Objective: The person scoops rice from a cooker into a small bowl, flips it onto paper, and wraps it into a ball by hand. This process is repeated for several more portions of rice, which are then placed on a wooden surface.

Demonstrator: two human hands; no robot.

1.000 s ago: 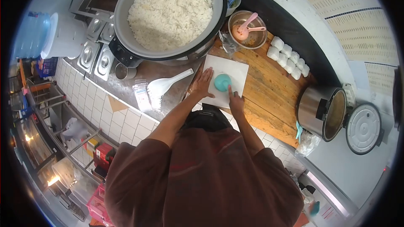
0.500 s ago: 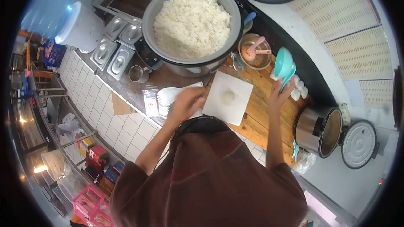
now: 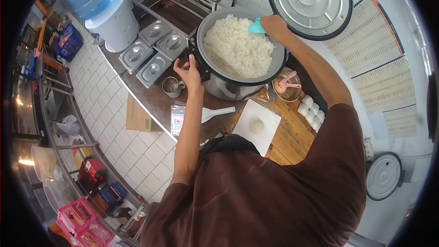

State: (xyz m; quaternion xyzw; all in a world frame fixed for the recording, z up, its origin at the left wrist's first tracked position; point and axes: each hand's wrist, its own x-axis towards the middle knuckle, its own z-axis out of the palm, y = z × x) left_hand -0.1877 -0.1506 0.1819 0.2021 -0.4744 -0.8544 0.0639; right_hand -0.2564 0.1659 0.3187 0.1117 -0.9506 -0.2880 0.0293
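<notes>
A large rice cooker (image 3: 204,50) full of cooked white rice (image 3: 238,45) stands open at the back of the counter. At its far right side my right hand (image 3: 274,28) is closed round a teal scoop (image 3: 257,26), whose cup touches the rice or hangs just over it. My left hand (image 3: 188,74) is open, thumb and fingers apart, beside the cooker's left side and above a metal mug (image 3: 172,86). White square paper (image 3: 267,116) with a small round mound (image 3: 256,126) on it lies on the wooden board (image 3: 290,135). A white paddle (image 3: 218,112) rests left of the paper.
Right of the cooker are a steel bowl (image 3: 295,92) with pink spoons (image 3: 287,82) and several white round pieces (image 3: 312,112). Lidded steel pans (image 3: 154,69) sit at the left, near a water dispenser (image 3: 114,23). The cooker's raised lid (image 3: 308,0) is behind.
My right hand has carried the teal scoop from the right of the board up to the rice. My left hand has moved from beside the paper to the cooker's left side. The view has shifted.
</notes>
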